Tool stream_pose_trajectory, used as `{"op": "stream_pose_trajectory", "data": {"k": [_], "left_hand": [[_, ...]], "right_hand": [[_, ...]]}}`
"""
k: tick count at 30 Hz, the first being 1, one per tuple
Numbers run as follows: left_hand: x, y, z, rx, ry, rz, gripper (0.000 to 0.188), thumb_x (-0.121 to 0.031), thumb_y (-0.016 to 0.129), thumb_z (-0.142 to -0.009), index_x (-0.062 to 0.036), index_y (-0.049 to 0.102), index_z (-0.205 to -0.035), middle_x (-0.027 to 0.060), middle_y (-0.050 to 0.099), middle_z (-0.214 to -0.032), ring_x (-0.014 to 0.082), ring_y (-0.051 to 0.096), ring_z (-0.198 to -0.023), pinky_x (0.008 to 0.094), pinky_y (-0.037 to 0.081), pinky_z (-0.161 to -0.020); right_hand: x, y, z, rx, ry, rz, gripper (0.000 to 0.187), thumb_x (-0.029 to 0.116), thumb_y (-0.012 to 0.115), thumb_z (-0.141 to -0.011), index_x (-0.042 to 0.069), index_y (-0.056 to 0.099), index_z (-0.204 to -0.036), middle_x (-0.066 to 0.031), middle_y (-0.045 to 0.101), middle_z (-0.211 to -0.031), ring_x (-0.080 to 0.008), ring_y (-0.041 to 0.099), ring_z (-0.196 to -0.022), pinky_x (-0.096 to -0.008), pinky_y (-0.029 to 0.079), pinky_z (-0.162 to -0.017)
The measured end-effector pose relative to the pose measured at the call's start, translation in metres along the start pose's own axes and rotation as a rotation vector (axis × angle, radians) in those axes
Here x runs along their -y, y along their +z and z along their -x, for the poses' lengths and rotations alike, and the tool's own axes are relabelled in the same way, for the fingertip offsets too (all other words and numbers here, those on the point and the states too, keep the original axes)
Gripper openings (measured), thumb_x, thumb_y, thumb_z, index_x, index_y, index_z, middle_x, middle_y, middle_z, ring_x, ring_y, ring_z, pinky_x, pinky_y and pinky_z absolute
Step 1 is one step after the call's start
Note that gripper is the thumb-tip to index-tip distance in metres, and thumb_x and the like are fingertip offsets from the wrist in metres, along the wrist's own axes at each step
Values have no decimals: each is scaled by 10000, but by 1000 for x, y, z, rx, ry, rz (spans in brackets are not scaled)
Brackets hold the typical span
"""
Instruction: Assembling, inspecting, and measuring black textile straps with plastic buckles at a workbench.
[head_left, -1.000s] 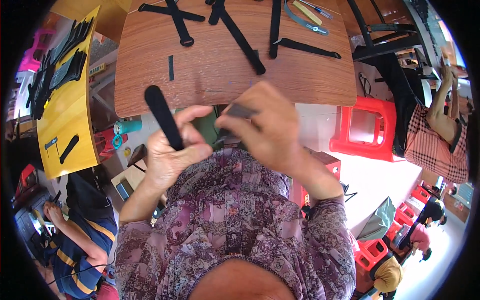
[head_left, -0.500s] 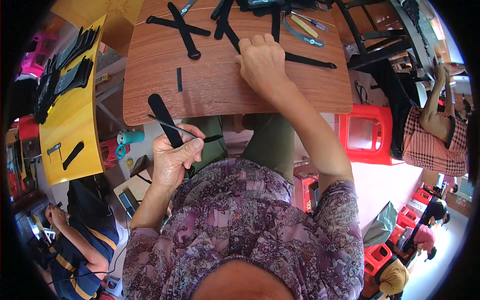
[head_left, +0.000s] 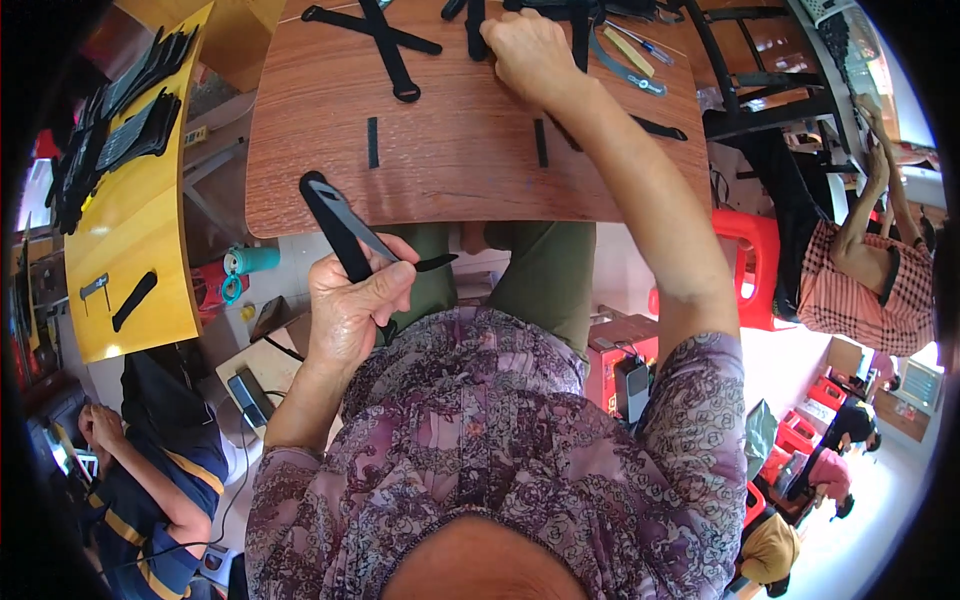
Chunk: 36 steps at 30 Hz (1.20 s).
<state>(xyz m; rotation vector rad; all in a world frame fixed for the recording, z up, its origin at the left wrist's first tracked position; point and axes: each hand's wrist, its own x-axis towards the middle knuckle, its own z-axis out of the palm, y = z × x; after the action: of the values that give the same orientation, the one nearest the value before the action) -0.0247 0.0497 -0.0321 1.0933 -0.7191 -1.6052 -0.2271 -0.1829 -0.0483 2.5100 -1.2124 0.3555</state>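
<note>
My left hand (head_left: 355,300) is closed in a pinch at the table's near edge. It holds a black strap (head_left: 335,228) that slants up to the left, with a narrow grey strip along its face and a dark pointed end showing past the fingers. At the table's far side, my right hand (head_left: 535,58) has its fingers bent down among black straps, its fingertips beside an upright black strap (head_left: 477,32). Whatever those fingers grip is hidden. Two short dark strips, one on the left (head_left: 373,142) and one nearer the right forearm (head_left: 541,143), lie on the wooden table (head_left: 450,170).
Two crossed black straps (head_left: 388,50) lie at the far left. A grey curved band (head_left: 640,82), a yellow block (head_left: 628,52) and a pen (head_left: 655,48) sit far right. A yellow table (head_left: 140,250) bears stacked black pieces. Co-workers (head_left: 865,275) sit nearby, beside a red stool (head_left: 755,265).
My right hand has moved farther away over the table, and the dark strip near the right forearm now shows. The grey strip in my left hand now lies closer along the black strap.
</note>
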Motion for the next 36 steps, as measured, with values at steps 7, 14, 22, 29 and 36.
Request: {"op": "stream_pose_trajectory", "data": {"k": [7, 14, 22, 29, 36], "left_hand": [[1, -11, 1, -40, 36, 30, 112, 23, 674, -769, 35, 568, -734, 143, 603, -783, 97, 472, -463, 218, 403, -461], [-5, -10, -10, 63, -25, 149, 242, -168, 706, -775, 9, 551, -828, 58, 504, -570, 107, 416, -432, 227, 313, -431], [-10, -4, -26, 208, 15, 321, 216, -240, 565, -888, -31, 512, -903, 21, 420, -544, 85, 322, -394, 238, 236, -422], [-3, 7, -26, 138, -50, 287, 216, -90, 675, -775, 17, 590, -942, 37, 502, -579, 83, 387, -436, 218, 264, -418], [-14, -1, -23, -118, 142, 29, 447, 33, 761, -615, 2, 604, -1032, -9, 556, -695, 68, 525, -614, 190, 422, -556]], "right_hand": [[-23, 4, -7, -29, -71, -45, 125, 84, 588, -732, 24, 647, -825, -138, 661, -849, -329, 620, -860, -412, 504, -704], [14, -40, 27, -19, 51, -510, 112, 68, 604, -722, 1, 621, -810, -173, 635, -782, -347, 599, -762, -417, 478, -676], [85, -84, 100, 332, 299, -1631, 329, 259, 684, -798, -4, 648, -992, -77, 666, -814, -147, 605, -742, -290, 477, -680], [86, -98, 122, 329, 539, -1730, 226, 91, 655, -810, -24, 644, -1005, -43, 647, -841, -91, 573, -769, -225, 461, -679], [83, -104, 142, 211, 629, -1709, 159, 111, 614, -862, -16, 660, -946, -23, 616, -713, -59, 534, -623, -191, 409, -539]]}}
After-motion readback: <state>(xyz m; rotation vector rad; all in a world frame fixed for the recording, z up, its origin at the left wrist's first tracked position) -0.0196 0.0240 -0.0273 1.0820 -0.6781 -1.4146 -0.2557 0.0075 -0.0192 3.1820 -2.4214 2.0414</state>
